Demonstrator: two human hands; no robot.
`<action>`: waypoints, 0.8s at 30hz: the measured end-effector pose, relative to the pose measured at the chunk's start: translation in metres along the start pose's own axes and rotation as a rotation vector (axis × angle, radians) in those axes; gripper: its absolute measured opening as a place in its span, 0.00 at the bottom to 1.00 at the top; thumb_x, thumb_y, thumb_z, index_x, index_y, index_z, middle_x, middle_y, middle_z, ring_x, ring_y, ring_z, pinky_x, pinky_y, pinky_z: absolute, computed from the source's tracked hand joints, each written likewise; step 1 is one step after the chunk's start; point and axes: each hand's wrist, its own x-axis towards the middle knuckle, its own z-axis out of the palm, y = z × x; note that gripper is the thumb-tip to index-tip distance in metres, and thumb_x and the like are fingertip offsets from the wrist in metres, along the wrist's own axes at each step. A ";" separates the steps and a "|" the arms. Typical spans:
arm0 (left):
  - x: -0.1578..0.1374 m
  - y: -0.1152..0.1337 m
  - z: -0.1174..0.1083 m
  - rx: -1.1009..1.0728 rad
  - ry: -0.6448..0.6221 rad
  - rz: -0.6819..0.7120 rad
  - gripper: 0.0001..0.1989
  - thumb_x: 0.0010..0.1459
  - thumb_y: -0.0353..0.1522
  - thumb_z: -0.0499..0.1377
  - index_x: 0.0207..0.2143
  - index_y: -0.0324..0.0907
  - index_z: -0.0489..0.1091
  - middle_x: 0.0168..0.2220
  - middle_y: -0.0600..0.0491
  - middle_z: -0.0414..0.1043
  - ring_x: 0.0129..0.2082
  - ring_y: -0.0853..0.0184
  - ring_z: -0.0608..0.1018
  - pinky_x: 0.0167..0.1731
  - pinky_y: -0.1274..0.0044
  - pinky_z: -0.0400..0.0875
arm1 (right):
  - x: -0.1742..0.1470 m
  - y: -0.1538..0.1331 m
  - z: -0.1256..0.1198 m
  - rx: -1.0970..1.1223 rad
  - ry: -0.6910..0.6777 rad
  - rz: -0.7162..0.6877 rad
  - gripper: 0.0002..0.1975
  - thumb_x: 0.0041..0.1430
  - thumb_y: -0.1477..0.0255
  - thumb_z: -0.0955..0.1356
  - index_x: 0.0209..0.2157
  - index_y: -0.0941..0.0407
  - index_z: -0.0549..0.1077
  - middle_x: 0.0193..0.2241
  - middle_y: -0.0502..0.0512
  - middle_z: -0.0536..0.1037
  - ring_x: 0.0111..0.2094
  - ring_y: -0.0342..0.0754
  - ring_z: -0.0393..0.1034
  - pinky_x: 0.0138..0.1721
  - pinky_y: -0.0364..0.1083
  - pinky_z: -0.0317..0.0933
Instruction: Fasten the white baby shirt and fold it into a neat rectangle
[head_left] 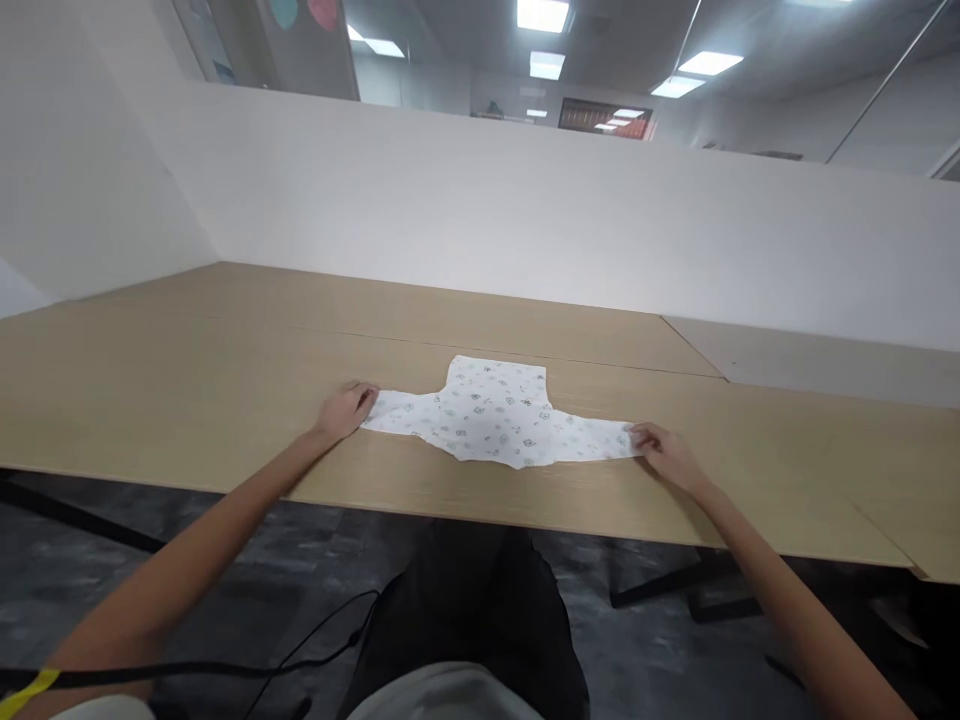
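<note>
Left hand (346, 410) pinching the nine-o'clock sleeve tip of the small printed baby top (495, 412) lying flat mid wooden table (187, 380), right hand (664, 452) pinching the three-o'clock tip; uneven pull likely to skew or bunch it.

Garment (495, 412): white, with a small scattered grey print. Counter (187, 390): light wood grain, tan. Partition wall (525, 200): plain white. Floor (225, 540): dark mottled grey. Cable (315, 635): black.

Table (187, 380): light wood, wide.
Partition (525, 220): white, behind the table.
Ceiling lights (541, 14): lit panels above the partition.
Floor (75, 560): dark, perhaps carpet, beneath the table.
</note>
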 end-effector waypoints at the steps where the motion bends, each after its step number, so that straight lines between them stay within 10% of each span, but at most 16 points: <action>1: 0.001 -0.002 0.005 0.007 0.024 0.005 0.27 0.59 0.43 0.39 0.45 0.36 0.68 0.45 0.45 0.67 0.46 0.61 0.69 0.48 0.72 0.63 | 0.002 0.003 0.001 -0.015 0.042 0.065 0.19 0.53 0.74 0.59 0.44 0.63 0.70 0.35 0.59 0.73 0.33 0.46 0.67 0.37 0.43 0.60; 8: 0.003 -0.020 0.014 -0.077 0.060 -0.052 0.25 0.53 0.45 0.47 0.45 0.39 0.69 0.51 0.46 0.63 0.52 0.57 0.63 0.55 0.66 0.55 | 0.009 0.000 0.009 -0.142 0.109 0.179 0.16 0.56 0.67 0.60 0.35 0.63 0.74 0.34 0.61 0.72 0.35 0.49 0.66 0.38 0.44 0.58; 18: -0.007 -0.010 0.007 -0.531 0.096 -0.104 0.30 0.44 0.53 0.57 0.39 0.37 0.67 0.32 0.51 0.69 0.30 0.71 0.68 0.30 0.81 0.61 | 0.028 -0.010 -0.004 -0.125 0.200 0.499 0.15 0.54 0.66 0.60 0.35 0.64 0.68 0.27 0.62 0.70 0.27 0.48 0.63 0.27 0.42 0.52; 24: -0.009 -0.004 0.004 -0.598 0.110 -0.147 0.33 0.44 0.54 0.58 0.42 0.37 0.68 0.24 0.54 0.64 0.25 0.73 0.65 0.25 0.83 0.57 | 0.051 -0.059 -0.013 0.073 0.395 0.431 0.11 0.52 0.69 0.60 0.33 0.62 0.64 0.28 0.59 0.68 0.27 0.46 0.60 0.30 0.43 0.52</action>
